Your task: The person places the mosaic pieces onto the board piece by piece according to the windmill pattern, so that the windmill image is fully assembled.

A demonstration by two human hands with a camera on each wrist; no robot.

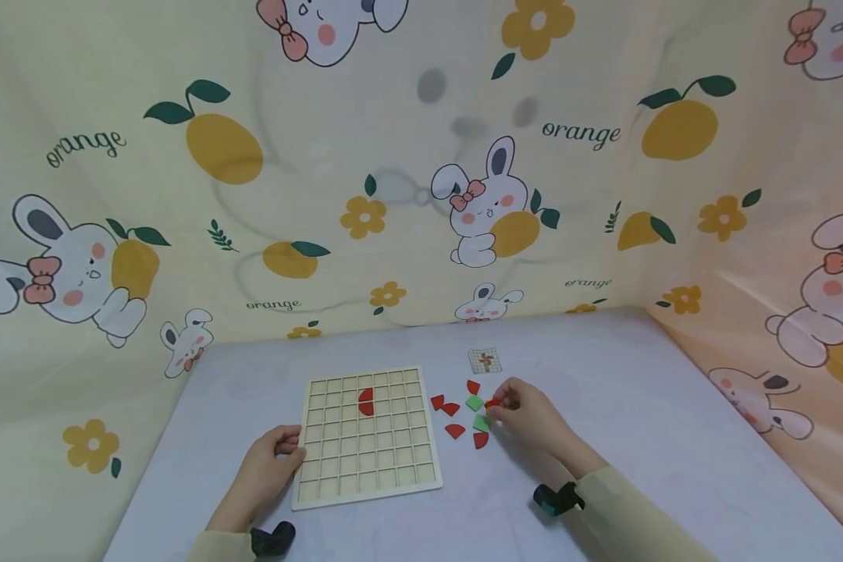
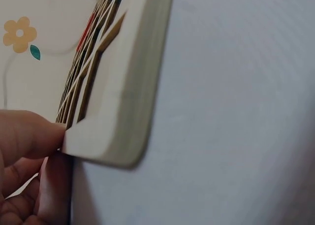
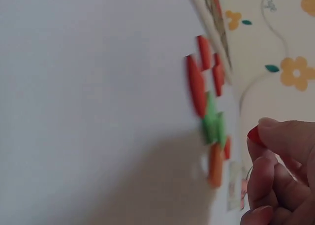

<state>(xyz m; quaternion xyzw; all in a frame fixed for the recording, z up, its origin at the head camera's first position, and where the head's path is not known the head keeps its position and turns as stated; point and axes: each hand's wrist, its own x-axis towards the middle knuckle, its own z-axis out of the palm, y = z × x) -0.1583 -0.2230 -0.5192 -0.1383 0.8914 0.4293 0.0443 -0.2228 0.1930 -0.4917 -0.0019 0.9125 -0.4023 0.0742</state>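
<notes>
A pale wooden grid board (image 1: pixel 368 453) lies on the table in the head view, with two red quarter-round pieces (image 1: pixel 367 402) side by side in its upper cells. At the board's left edge, my left hand (image 1: pixel 270 468) holds the rim; the left wrist view shows the thumb and a finger at the rim (image 2: pixel 93 144). My right hand (image 1: pixel 534 414) pinches a small red piece (image 3: pixel 254 136) between thumb and finger, above the loose pieces. Near it lie green squares (image 1: pixel 481 423), several red quarter-rounds (image 1: pixel 454 431) and, in the right wrist view, an orange piece (image 3: pixel 215 166).
A small pattern card (image 1: pixel 485 361) with a flower-like figure lies behind the loose pieces. The pale table (image 1: pixel 253 390) meets a patterned cloth backdrop (image 1: pixel 393 156) at the back and right.
</notes>
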